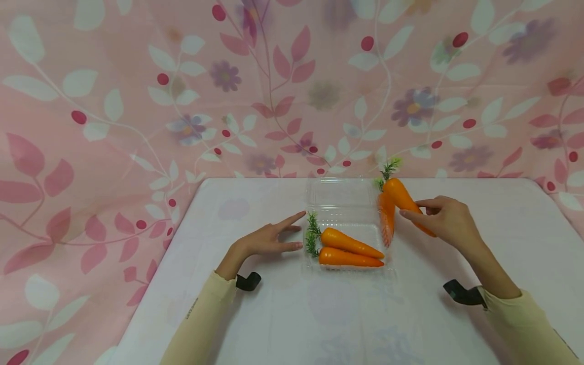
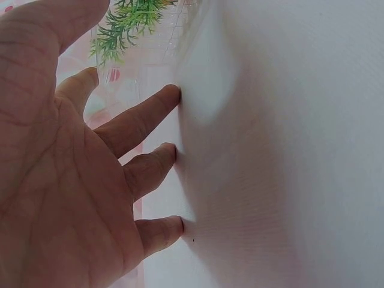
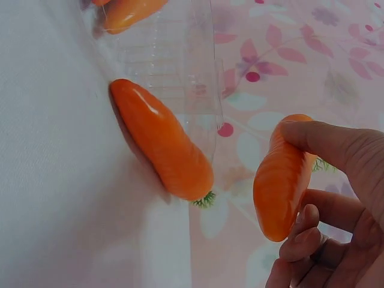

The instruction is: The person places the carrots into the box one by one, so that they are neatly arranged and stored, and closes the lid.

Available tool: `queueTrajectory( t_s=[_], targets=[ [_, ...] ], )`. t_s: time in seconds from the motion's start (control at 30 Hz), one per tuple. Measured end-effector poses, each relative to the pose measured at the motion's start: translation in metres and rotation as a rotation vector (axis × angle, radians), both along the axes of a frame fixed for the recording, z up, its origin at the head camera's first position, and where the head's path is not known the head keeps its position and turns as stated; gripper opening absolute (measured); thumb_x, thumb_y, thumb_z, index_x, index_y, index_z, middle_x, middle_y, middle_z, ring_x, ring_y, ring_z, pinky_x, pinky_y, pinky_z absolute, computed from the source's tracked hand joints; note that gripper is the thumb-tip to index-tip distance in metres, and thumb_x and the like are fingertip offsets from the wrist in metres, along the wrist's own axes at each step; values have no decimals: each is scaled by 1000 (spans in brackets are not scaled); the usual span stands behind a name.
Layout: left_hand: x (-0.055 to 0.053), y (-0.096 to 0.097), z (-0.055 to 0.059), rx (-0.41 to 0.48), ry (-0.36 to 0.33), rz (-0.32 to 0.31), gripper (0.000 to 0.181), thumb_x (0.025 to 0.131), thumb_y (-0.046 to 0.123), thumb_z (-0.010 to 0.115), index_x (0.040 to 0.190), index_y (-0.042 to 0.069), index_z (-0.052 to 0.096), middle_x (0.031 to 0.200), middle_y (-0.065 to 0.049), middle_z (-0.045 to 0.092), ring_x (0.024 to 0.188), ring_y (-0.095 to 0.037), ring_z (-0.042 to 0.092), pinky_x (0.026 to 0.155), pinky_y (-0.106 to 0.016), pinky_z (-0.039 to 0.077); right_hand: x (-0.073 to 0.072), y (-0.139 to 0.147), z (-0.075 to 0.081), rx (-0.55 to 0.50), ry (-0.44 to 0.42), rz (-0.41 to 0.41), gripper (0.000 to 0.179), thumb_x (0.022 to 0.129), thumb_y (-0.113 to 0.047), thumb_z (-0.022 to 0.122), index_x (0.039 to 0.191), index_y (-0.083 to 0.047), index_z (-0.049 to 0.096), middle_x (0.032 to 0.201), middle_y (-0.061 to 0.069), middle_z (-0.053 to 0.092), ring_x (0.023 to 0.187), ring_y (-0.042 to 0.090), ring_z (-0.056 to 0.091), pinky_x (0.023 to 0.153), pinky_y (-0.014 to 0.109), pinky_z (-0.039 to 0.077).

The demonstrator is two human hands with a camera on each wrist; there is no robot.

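My right hand (image 1: 449, 220) pinches an orange carrot (image 1: 400, 195) between thumb and fingers, raised above the table with its green top pointing away. In the right wrist view the thumb lies along that carrot (image 3: 283, 177). Another carrot (image 3: 162, 141) rests on the table just beside the right wall of a clear plastic box (image 1: 339, 215). Inside this box lie two carrots, an upper one (image 1: 349, 242) and a lower one (image 1: 349, 257), green tops to the left. My left hand (image 1: 269, 238) is spread at the box's left side, several fingertips on the table in the left wrist view.
The box's clear lid (image 1: 339, 192) is folded back toward the far edge of the white table (image 1: 264, 314). A pink flowered cloth (image 1: 292, 101) hangs behind the table and down its left side.
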State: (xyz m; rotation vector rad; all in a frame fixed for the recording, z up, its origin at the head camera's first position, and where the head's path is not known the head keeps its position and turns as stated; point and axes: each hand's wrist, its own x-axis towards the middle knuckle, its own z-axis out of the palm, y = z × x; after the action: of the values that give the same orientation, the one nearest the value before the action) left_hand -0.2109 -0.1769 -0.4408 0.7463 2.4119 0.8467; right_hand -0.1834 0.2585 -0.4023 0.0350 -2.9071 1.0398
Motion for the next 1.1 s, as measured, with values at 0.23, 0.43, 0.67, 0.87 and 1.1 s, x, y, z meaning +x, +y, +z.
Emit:
queueTrajectory(
  t_s=[0.23,0.43,0.67,0.87,1.1],
  targets=[
    [0,0,0,1,-10,1,86,90,59,62,158,42,12,147,4,49,130,-30,49,114,-60,15,1,-5,3,-31,24,22,66,81,-55,76,115,0,72,84,11,52,74,26,44,47,30,36],
    [0,0,0,-7,-1,2,85,90,60,62,157,43,12,146,5,49,131,-30,48,114,-61,8,1,-11,3,-44,34,38,63,81,-54,77,114,0,73,83,10,52,73,26,44,47,30,37],
    [0,-1,0,4,4,-6,85,91,59,62,158,42,12,147,3,49,130,-31,49,114,-61,10,2,-19,4,-74,66,56,57,81,-50,78,111,-1,74,82,10,53,73,26,44,47,29,38],
    [0,-1,2,5,8,-13,86,91,59,61,158,41,11,146,4,49,130,-30,49,114,-62,7,1,-25,3,-79,57,63,57,81,-51,78,111,-2,75,83,9,53,75,26,44,48,28,38],
    [-1,-1,1,-3,14,-18,85,91,58,61,158,42,11,146,5,49,129,-29,51,114,-61,8,1,-32,2,-79,59,77,58,80,-53,78,110,-3,76,82,9,53,75,25,44,49,29,38]
  ],
)
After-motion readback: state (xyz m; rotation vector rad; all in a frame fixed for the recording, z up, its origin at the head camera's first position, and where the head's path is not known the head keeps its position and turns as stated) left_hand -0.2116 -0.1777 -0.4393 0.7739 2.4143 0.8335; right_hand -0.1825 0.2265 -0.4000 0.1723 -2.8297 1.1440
